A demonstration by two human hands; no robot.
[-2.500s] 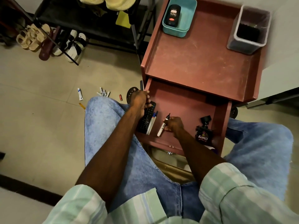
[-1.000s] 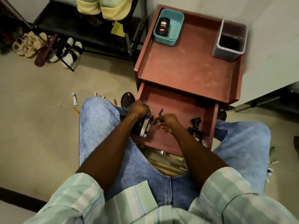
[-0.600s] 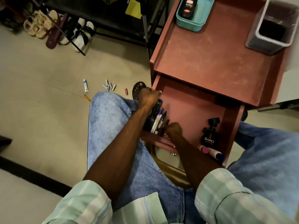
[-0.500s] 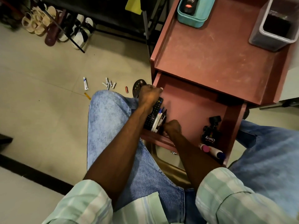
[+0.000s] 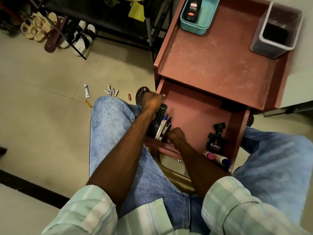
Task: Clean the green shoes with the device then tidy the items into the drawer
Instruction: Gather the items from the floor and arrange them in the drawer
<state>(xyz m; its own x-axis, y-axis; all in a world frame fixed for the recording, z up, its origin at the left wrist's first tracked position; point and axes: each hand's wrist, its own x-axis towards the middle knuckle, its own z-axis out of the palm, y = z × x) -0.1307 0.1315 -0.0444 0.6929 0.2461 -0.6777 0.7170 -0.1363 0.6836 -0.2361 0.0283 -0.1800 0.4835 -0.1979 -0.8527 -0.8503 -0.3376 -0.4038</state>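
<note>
The red-brown drawer (image 5: 199, 116) of the cabinet stands pulled out over my knees. A black remote (image 5: 157, 119) and several pens (image 5: 162, 126) lie along its left wall. My left hand (image 5: 151, 101) curls over that left wall at the far end of the remote. My right hand (image 5: 175, 135) sits at the near ends of the pens, fingers curled on a black pen (image 5: 169, 123) lying against the others. At the drawer's right are a Cherry polish tin (image 5: 215, 145), a black knobbed piece (image 5: 219, 127) and a pink-and-blue capped marker (image 5: 217, 158).
On the cabinet top (image 5: 220, 65) stand a teal tray (image 5: 196, 26) holding a black Cherry device (image 5: 193, 9) and a grey bin (image 5: 277, 28). Batteries (image 5: 111, 90), a small tube (image 5: 86, 90) and sandals (image 5: 35, 29) lie on the floor to the left.
My right hand carried the black pen left and set it against the other pens beside the remote. My left hand has stayed at the drawer's left wall.
</note>
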